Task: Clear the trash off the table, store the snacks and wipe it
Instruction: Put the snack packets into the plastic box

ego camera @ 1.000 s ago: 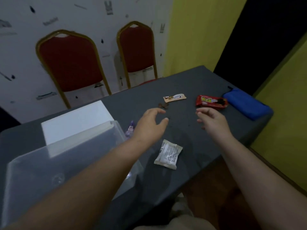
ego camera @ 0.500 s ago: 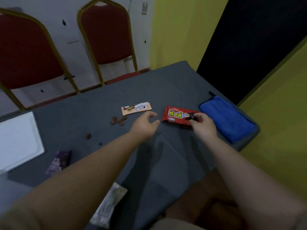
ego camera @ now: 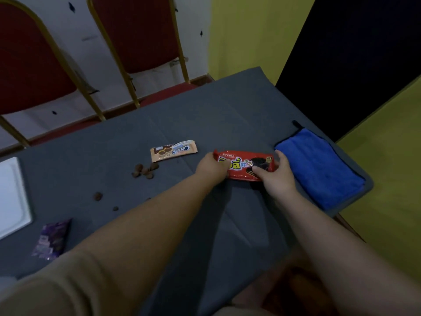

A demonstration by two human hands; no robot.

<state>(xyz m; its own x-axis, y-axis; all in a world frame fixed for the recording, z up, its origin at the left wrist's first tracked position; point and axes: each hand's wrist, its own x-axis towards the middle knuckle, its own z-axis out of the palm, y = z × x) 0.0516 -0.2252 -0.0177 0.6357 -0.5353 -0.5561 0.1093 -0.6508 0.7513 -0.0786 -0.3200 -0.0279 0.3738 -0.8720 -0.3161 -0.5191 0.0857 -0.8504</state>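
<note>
A red snack packet (ego camera: 241, 164) lies lengthwise on the grey table (ego camera: 227, 110). My left hand (ego camera: 210, 168) grips its left end and my right hand (ego camera: 276, 175) grips its right end. A tan cookie wrapper (ego camera: 173, 150) lies just left of it. Brown crumbs (ego camera: 144, 171) are scattered below that wrapper, with a few more crumbs (ego camera: 98, 196) further left. A purple wrapper (ego camera: 51, 239) rests near the table's front left. A folded blue cloth (ego camera: 319, 169) sits at the right edge, beside my right hand.
A white lid (ego camera: 11, 197) pokes in at the left edge. Two red chairs with gold frames (ego camera: 141, 35) stand behind the table against a white wall. The table's corner and right edge lie just beyond the blue cloth.
My view swung right and the clear bin and the white sachet left the frame. Both hands reached forward; the right took the red packet's right end, then the left closed on its left end.
</note>
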